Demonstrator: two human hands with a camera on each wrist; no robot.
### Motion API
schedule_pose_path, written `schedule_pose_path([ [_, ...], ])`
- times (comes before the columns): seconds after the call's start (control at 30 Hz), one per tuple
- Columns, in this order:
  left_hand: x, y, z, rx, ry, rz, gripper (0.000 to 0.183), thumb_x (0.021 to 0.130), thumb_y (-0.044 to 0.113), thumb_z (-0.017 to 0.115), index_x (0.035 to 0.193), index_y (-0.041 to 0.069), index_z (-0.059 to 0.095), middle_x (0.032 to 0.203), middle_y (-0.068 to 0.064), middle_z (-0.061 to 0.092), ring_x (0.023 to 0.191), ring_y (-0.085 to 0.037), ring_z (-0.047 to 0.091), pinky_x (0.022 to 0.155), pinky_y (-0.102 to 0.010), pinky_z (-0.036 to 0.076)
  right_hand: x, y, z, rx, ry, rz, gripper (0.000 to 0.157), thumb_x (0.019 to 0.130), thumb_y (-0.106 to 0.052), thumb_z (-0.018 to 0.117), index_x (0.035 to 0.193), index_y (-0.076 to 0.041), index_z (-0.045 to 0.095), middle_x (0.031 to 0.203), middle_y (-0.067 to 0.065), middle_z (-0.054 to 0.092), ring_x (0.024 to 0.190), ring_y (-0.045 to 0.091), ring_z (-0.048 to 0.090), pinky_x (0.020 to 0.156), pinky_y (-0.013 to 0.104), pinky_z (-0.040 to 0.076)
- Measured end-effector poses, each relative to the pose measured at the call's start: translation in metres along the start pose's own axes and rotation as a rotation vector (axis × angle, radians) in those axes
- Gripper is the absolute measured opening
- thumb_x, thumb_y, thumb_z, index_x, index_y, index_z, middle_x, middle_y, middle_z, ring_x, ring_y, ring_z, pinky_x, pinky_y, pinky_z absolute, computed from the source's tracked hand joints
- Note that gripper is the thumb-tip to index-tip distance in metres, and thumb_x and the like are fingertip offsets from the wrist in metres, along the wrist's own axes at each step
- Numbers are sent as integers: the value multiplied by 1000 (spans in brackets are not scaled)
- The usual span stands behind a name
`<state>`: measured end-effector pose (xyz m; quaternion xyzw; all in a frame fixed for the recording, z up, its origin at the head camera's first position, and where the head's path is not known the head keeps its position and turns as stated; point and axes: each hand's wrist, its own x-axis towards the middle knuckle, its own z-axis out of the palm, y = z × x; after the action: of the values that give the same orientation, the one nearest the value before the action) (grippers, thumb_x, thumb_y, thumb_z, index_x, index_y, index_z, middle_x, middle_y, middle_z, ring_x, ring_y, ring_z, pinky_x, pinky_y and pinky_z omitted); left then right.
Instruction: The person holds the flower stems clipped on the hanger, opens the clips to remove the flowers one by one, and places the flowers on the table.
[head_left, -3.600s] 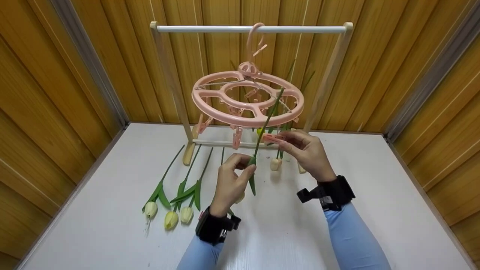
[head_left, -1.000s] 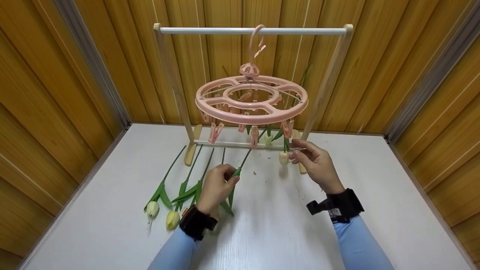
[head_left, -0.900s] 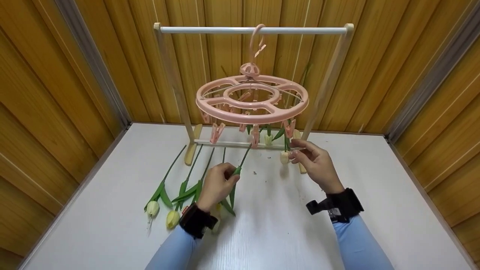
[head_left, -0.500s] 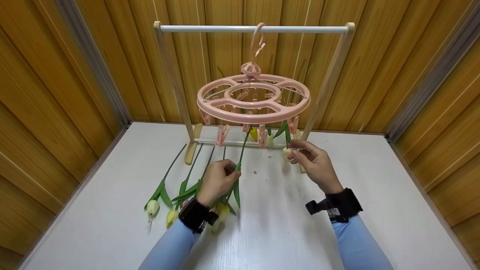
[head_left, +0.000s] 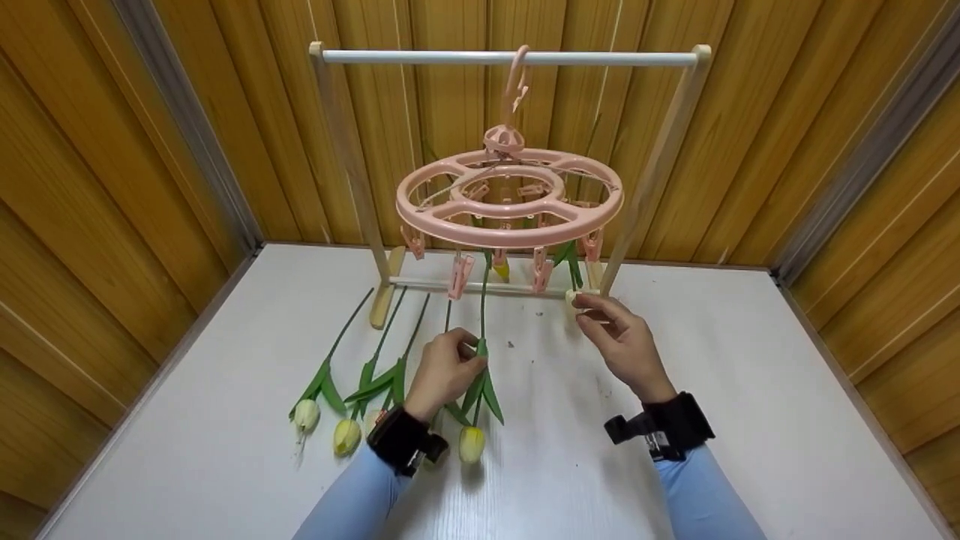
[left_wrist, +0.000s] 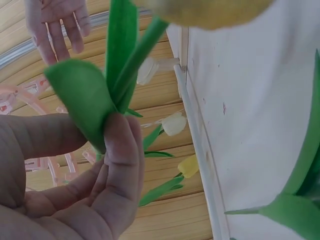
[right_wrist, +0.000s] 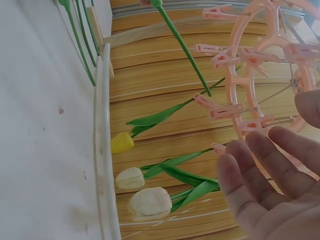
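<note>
My left hand (head_left: 448,371) pinches an artificial tulip (head_left: 472,444) at its leafy stem, pale yellow bloom down and bare stem end pointing up toward the pink clip hanger (head_left: 487,236). In the left wrist view, thumb and fingers press on a green leaf (left_wrist: 80,100) and the stem. My right hand (head_left: 622,345) holds nothing; its fingers are loosely bent beside a white tulip (head_left: 571,300) that hangs upside down from the hanger. The right wrist view shows the hanging yellow tulip (right_wrist: 122,142) and two white ones, and pink clips (right_wrist: 227,111) around the ring.
The hanger hooks over the white bar (head_left: 420,57) of a wooden stand (head_left: 343,165). Several tulips (head_left: 306,415) lie on the white table (head_left: 225,465) at left, partly behind my left wrist. Wood-look panels (head_left: 442,97) enclose the back and sides.
My right hand has let go of a pink clip and moved right and down. The left hand lowered its tulip, then turned it more upright. The hanger has rotated, its front clips shifting right.
</note>
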<state>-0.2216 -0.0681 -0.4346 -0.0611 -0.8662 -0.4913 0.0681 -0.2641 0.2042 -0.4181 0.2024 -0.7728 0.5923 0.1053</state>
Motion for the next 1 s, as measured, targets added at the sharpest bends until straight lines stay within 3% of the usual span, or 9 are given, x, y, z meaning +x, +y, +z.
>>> schedule_pose_path([
  [0.23, -3, -3, 9, -10, -26, -59, 36, 84, 1, 69, 117, -10, 67, 88, -9, 69, 80, -19, 64, 73, -35, 54, -10, 9, 6, -43, 26, 17, 33, 100, -2, 65, 132, 2, 67, 127, 17, 68, 109, 11, 64, 90, 20, 51],
  [0.5, -8, -7, 20, -15, -64, -127, 48, 83, -2, 65, 129, -14, 60, 95, -14, 71, 87, -25, 67, 77, -41, 56, -19, 15, 15, -15, 31, 63, 31, 100, -4, 66, 131, 0, 68, 127, 16, 68, 108, 10, 64, 89, 21, 52],
  [0.7, -12, -13, 26, -12, -61, -140, 54, 77, -7, 61, 129, -17, 58, 94, -17, 72, 88, -28, 69, 76, -43, 58, -23, 19, 20, 24, 26, 75, 31, 100, -3, 65, 131, 2, 67, 128, 20, 67, 108, 10, 65, 90, 21, 52],
  [1.0, -16, -22, 37, 57, -15, -137, 57, 75, -14, 57, 131, -22, 53, 91, -19, 73, 86, -32, 71, 75, -45, 59, -23, 19, 21, 48, 11, 104, 33, 99, -2, 66, 132, 4, 65, 128, 15, 68, 108, 13, 66, 90, 22, 54],
])
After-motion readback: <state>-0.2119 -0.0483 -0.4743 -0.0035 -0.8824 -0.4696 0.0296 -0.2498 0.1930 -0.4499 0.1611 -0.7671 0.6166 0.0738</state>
